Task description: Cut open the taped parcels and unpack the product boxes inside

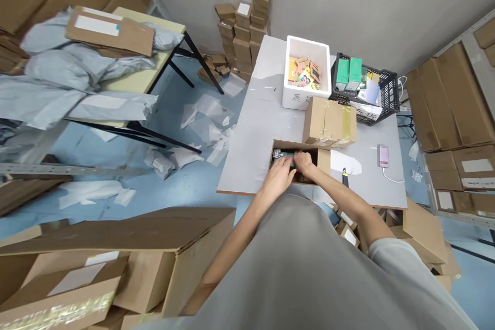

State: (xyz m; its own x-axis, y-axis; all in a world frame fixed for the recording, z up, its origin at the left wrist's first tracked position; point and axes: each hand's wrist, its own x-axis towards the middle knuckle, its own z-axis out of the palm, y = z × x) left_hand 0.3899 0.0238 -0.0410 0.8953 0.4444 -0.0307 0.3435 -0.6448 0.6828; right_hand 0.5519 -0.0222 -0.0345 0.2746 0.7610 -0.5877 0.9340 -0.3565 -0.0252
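In front of me an open cardboard box stands at the near edge of the grey table. My left hand reaches over its near wall, fingers stretched out against a small green and pink packet inside. My right hand dips into the same box with its fingers bent; whatever they grip is hidden. At the box's left end lies a crumpled silvery piece. A yellow and black box cutter rests to the right. Behind stands a closed, taped carton.
A white foam bin and a black crate stand at the table's back, both holding small boxes. A cabled phone lies right. Big cartons crowd my left; another table bears grey parcels. Paper scraps litter the floor.
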